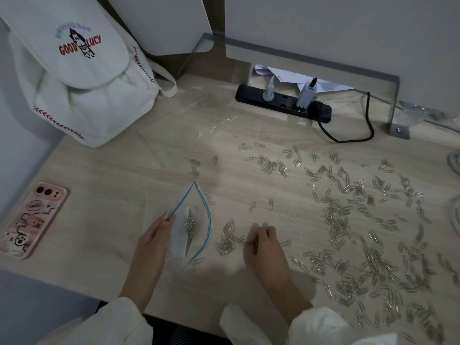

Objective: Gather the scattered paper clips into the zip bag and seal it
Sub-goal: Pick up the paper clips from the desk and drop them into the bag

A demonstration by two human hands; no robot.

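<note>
Gathering is under way: the left hand [159, 235] is pinching the bag [193, 227] mouth open at lower centre, while the right hand [265, 242] is pinching clips [227, 241] beside it; next, probably carrying them into the mouth.

Both forearms reach forward from white sleeves, bare from the cuff to the wrist. The left hand [155, 239] lies palm-inward, fingers long and nearly straight, with thumb and forefinger closed in a pinching grip on the blue rim of the zip bag [196, 220], holding its mouth open. The right hand [267, 247] rests knuckles-up on the surface [112, 175], fingers curled under, their tips pinched on a few paper clips [250, 243].
</note>
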